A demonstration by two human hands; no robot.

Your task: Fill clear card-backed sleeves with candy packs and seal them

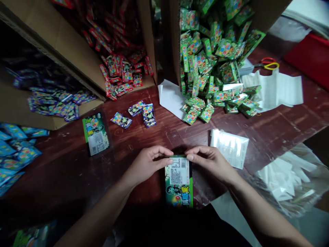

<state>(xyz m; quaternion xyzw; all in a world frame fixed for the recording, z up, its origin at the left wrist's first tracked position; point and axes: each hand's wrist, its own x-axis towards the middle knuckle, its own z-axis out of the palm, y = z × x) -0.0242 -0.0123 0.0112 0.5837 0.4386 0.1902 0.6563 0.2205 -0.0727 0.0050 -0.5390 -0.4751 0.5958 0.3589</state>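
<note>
The left hand (151,161) was nearly closed, its thumb and fingertips pinching the far left corner of a green-and-black candy packet (179,181). The right hand (208,159) was bent into a similar pinch at the far right corner, thumb and forefinger together on the edge. The packet lay in front of the person's body, its long axis running almost straight away from the torso. Its end with the white barcode label (179,171) pointed away, and the end with the large lettering pointed toward the body.

Just right of the packet, past the right hand, was a shiny clear-and-white sheet (229,148). Left of and beyond it lay three purple candy boxes (149,116); farther left, a second candy packet (96,133) had its label end nearer the person, the reverse of the held one. Beyond the packet, to the right, green candy boxes (200,111) spilled from a carton, near red-and-yellow-handled scissors (269,63). Beyond it, to the left, red candy boxes (127,72) filled another carton.
</note>
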